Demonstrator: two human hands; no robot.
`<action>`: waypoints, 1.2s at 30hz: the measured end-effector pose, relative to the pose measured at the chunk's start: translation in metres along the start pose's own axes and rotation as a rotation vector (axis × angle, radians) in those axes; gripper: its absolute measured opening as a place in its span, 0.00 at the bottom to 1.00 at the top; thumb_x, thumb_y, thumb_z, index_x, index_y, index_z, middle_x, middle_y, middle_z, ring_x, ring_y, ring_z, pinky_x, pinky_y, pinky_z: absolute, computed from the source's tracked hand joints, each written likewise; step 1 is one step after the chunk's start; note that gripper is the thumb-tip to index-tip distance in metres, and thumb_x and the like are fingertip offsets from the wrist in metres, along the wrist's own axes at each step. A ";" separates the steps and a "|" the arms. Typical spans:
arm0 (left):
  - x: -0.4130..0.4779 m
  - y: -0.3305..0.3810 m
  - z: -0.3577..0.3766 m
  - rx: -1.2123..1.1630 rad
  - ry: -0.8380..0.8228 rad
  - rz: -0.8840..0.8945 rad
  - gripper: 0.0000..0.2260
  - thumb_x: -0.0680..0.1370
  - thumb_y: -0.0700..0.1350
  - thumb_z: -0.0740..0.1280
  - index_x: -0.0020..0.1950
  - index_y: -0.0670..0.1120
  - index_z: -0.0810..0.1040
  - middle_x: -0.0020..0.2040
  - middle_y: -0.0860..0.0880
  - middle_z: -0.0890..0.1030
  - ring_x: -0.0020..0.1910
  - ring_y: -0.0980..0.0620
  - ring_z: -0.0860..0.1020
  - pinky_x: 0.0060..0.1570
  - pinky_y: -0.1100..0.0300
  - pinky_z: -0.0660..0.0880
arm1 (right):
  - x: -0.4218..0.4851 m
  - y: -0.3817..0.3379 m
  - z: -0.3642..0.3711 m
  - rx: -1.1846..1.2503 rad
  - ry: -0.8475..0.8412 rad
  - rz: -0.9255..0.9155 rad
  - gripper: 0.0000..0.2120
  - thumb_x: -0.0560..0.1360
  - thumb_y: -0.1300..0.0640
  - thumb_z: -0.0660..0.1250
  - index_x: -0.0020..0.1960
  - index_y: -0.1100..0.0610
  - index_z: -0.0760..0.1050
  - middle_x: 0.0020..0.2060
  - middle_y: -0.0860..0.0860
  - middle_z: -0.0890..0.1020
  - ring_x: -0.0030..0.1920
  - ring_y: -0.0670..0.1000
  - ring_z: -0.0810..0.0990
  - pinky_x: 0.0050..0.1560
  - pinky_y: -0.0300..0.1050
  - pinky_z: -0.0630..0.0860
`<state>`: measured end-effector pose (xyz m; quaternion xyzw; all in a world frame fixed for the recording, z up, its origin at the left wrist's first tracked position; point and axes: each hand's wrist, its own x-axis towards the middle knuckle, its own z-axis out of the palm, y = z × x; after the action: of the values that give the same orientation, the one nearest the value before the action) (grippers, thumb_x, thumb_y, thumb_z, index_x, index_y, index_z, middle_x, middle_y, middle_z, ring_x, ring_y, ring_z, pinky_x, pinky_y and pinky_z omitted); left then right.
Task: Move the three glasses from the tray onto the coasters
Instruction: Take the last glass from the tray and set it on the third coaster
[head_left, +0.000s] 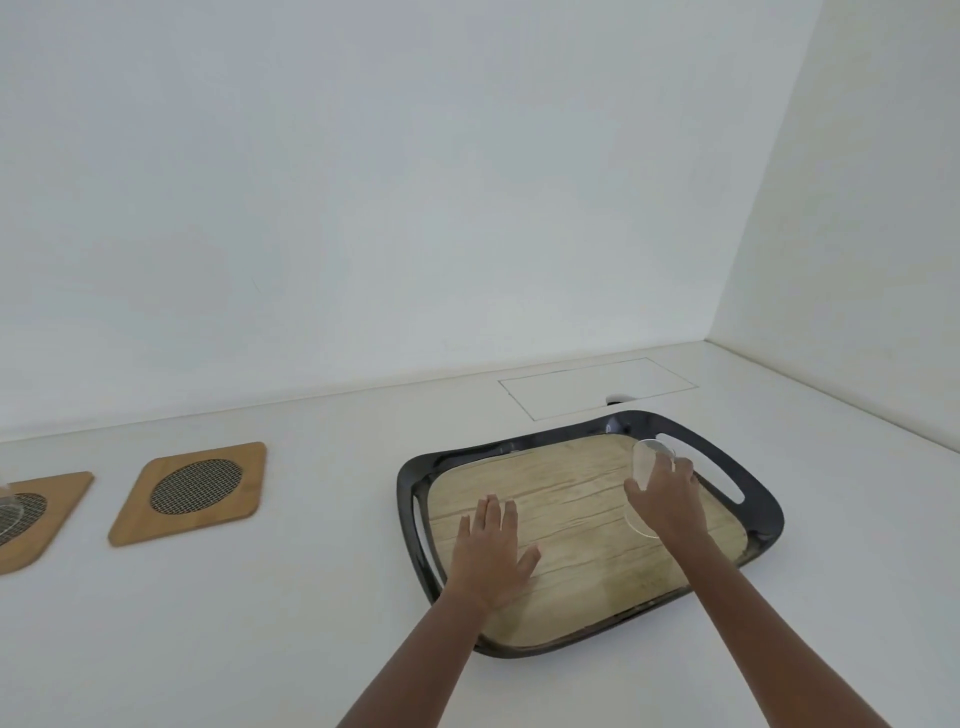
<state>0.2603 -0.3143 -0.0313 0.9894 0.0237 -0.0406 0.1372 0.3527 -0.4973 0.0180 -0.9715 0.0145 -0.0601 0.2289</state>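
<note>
One head-worn wide-angle view, aimed forward and down at the bench (270, 623); tray (769, 519) seen close, at 1 o'clock.
</note>
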 end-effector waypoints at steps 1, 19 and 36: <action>0.002 0.000 0.002 0.010 -0.016 -0.004 0.30 0.81 0.56 0.49 0.76 0.43 0.44 0.78 0.41 0.45 0.77 0.44 0.43 0.76 0.48 0.44 | 0.002 0.002 -0.001 0.073 -0.033 0.037 0.29 0.74 0.56 0.63 0.69 0.66 0.57 0.65 0.68 0.64 0.63 0.68 0.67 0.63 0.60 0.69; 0.006 0.005 0.003 -0.007 -0.065 -0.023 0.28 0.81 0.56 0.48 0.76 0.43 0.45 0.79 0.44 0.45 0.77 0.47 0.43 0.76 0.49 0.44 | 0.019 0.016 0.000 0.552 -0.153 0.190 0.33 0.68 0.54 0.70 0.66 0.63 0.60 0.59 0.62 0.74 0.53 0.59 0.73 0.49 0.50 0.71; -0.024 -0.026 -0.083 -1.494 0.152 -0.196 0.25 0.80 0.58 0.49 0.64 0.41 0.73 0.59 0.46 0.78 0.62 0.48 0.73 0.68 0.52 0.63 | -0.058 -0.114 0.012 1.034 -0.718 -0.193 0.21 0.72 0.54 0.67 0.63 0.52 0.66 0.54 0.52 0.78 0.54 0.55 0.79 0.43 0.44 0.77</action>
<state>0.2407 -0.2676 0.0433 0.6268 0.1424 0.0426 0.7649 0.2971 -0.3864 0.0521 -0.6920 -0.1816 0.2496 0.6526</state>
